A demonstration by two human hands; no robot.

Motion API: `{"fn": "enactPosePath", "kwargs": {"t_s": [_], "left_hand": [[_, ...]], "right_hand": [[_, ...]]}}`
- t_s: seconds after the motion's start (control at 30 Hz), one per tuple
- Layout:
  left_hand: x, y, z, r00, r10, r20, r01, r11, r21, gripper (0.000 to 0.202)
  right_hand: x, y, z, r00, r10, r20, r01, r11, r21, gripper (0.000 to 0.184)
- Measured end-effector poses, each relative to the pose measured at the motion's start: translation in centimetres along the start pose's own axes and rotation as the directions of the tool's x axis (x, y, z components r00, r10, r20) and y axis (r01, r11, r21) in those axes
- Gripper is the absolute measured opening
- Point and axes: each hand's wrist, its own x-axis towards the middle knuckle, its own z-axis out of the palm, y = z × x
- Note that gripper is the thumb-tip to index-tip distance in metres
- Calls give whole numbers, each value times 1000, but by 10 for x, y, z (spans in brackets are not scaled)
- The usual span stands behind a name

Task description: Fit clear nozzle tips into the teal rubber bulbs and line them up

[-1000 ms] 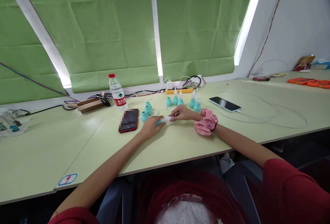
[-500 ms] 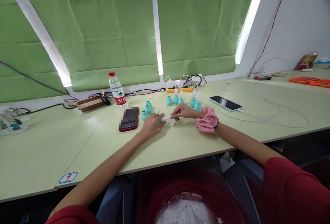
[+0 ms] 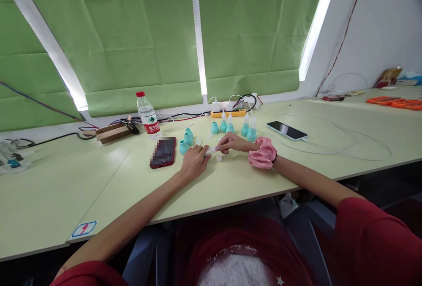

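Note:
My left hand (image 3: pixel 194 161) is closed around a teal squeeze bulb (image 3: pixel 206 154), mostly hidden under the fingers. From it a clear nozzle (image 3: pixel 211 150) points toward my right hand (image 3: pixel 227 143), whose thumb and fingertips pinch its far end. A small clear cap-like piece (image 3: pixel 219 158) lies on the table just below the fingertips. Left of my left hand stand several open-necked teal bulbs (image 3: pixel 183 147). Behind my right hand are several teal bulbs with clear nozzles upright on top (image 3: pixel 251 135), along with one bare bulb (image 3: pixel 215 128).
A red-cased phone (image 3: pixel 163 153) lies left of the bulbs, near a water bottle (image 3: pixel 148 117) and an open cardboard box (image 3: pixel 114 133). Behind is a yellow power strip (image 3: pixel 228 114) with cables. A charging phone (image 3: pixel 286 131) lies to the right; orange objects (image 3: pixel 394 102) are farther off.
The view has shifted slightly. Both hands stay at the same bulb and nozzle, and less of the bulb shows beneath my left fingers.

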Motion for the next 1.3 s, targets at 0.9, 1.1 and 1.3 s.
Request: {"fn": "enactPosePath", "kwargs": {"t_s": [0.9,1.1,1.3], "left_hand": [[141,-65,31,759,-584,289,620,783,-46,36],[144,-71,36,771,-559,306,595,803,-33,42],[146,-74,31,762,-544,351,602,795,-75,34]], "right_hand": [[2,9,-8,978,-162,-129,30,726,-687,20],[3,20,-11,990,-112,-85,3,626,-780,27],[2,25,-15,993,-76,-88,-28,577,-816,28]]}}
